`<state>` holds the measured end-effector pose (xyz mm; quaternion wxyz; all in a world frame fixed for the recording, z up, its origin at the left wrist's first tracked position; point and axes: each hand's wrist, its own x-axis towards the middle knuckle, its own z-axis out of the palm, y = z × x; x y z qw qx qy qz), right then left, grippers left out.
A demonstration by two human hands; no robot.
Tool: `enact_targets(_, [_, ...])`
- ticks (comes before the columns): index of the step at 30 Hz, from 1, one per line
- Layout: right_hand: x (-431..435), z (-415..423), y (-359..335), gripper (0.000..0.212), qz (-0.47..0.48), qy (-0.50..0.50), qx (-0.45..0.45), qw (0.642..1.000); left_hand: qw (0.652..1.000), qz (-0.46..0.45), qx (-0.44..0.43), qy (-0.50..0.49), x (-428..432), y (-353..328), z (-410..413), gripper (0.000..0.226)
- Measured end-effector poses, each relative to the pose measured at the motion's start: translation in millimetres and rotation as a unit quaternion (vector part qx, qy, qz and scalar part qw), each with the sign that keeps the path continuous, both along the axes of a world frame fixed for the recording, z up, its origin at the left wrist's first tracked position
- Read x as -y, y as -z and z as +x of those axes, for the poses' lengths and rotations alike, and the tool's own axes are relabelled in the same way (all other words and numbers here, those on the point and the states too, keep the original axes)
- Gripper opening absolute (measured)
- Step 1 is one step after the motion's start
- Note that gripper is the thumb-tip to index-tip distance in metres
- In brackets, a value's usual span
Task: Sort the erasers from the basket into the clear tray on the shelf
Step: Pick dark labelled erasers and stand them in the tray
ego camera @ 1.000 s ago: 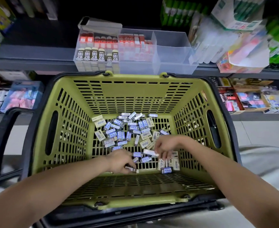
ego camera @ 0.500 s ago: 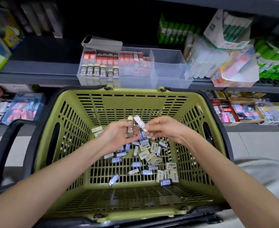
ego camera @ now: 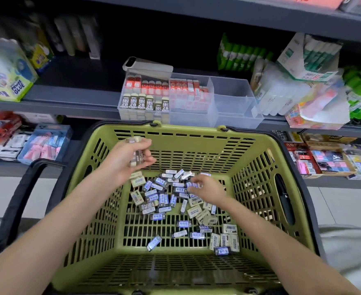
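Now the left hand [ego camera: 125, 161] is raised above the basket [ego camera: 196, 150], its grip clamped on a few 2B erasers [ego camera: 137, 156]. The right hand [ego camera: 209, 189] is low over the loose erasers [ego camera: 164, 199] on the basket floor. Its fingers are blurred, so I cannot tell whether its grip is closed on one. The tray [ego camera: 235, 107] stands on the shelf [ego camera: 68, 96] just behind the basket. I think it is best to collect only one kind per handful, then set them upright in the compartment with the same label.
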<state>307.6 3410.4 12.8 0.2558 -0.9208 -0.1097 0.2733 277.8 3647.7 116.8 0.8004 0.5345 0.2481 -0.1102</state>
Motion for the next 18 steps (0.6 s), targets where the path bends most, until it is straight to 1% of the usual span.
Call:
enact_targets(1, [-0.8,-4.8,10.3,0.052,-0.062,-0.052,0.040,0.996,1.000,-0.010,0.005,-0.001,-4.9,-2.9,-0.7,0.011])
enact_targets(2, [-1.6,-10.1,19.8,0.062,-0.103,-0.105,0.071,0.986,1.000,-0.027,0.008,-0.008,-9.5,-5.2,-1.1,0.016])
enact_targets(4, [-3.1,-21.7,35.6,0.074,-0.147,-0.213,0.093,0.961,0.998,-0.059,0.016,-0.025,-18.9,-8.9,-0.8,0.020])
enact_targets(5, [-3.3,-27.7,41.2,0.077,-0.159,-0.263,0.093,0.947,0.997,-0.069,0.022,-0.038,-22.9,-10.5,-0.4,0.020])
enact_targets(8, [-2.5,-42.2,48.1,0.073,-0.161,-0.377,0.097,0.907,0.992,-0.090,0.045,-0.078,-32.0,-13.2,1.0,0.015])
enact_targets(10, [-1.5,-47.6,46.8,0.065,-0.148,-0.425,0.110,0.886,0.989,-0.104,0.054,-0.095,-34.1,-14.2,1.3,0.014])
enact_targets(11, [-1.6,-49.6,45.7,0.061,-0.136,-0.428,0.112,0.887,0.988,-0.108,0.056,-0.097,-34.0,-14.4,1.2,0.014])
enact_targets(12, [-2.5,-50.4,44.8,0.057,-0.120,-0.413,0.108,0.896,0.988,-0.110,0.057,-0.095,-33.6,-14.7,0.8,0.014])
enact_targets(15, [-13.2,-45.2,38.3,0.046,-0.046,-0.300,0.100,0.947,0.987,-0.121,0.056,-0.092,-30.4,-15.4,0.5,0.017])
enact_targets(16, [-19.7,-41.0,35.8,0.045,-0.034,-0.275,0.123,0.953,0.986,-0.126,0.055,-0.093,-30.0,-15.9,0.8,0.017])
enact_targets(18, [-37.2,-31.9,35.4,0.046,-0.030,-0.269,0.191,0.943,0.983,-0.142,0.055,-0.101,-29.9,-16.8,1.8,0.018])
